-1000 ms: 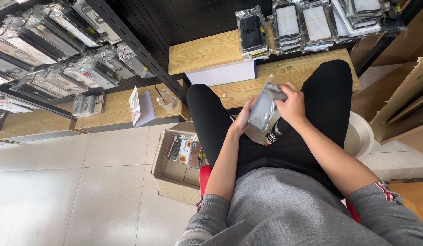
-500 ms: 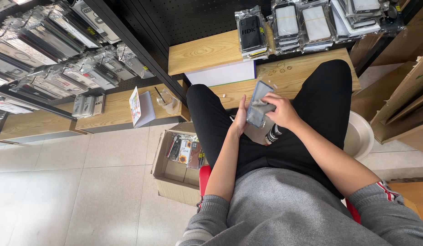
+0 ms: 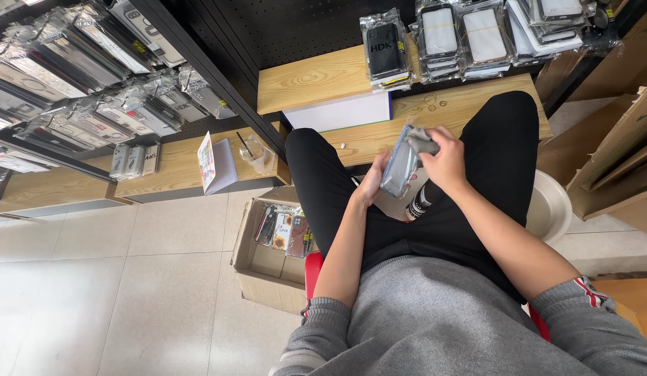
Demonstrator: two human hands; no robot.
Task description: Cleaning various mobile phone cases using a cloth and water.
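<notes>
Above our lap, our left hand (image 3: 374, 182) props a translucent blue-grey phone case (image 3: 400, 169), long axis pointing away toward the shelf (image 3: 470, 104); our right hand (image 3: 445, 161) presses a grey cloth (image 3: 422, 143) on its top.

A wooden shelf (image 3: 316, 80) carries bagged phone cases (image 3: 386, 50) along its back edge (some stacked) and a white box (image 3: 337, 111) at its front.

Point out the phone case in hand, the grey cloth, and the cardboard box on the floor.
phone case (image 3: 398, 170), head view, clear back panel
grey cloth (image 3: 422, 143), head view, bunched middle
cardboard box (image 3: 262, 281), head view, near wall
</notes>
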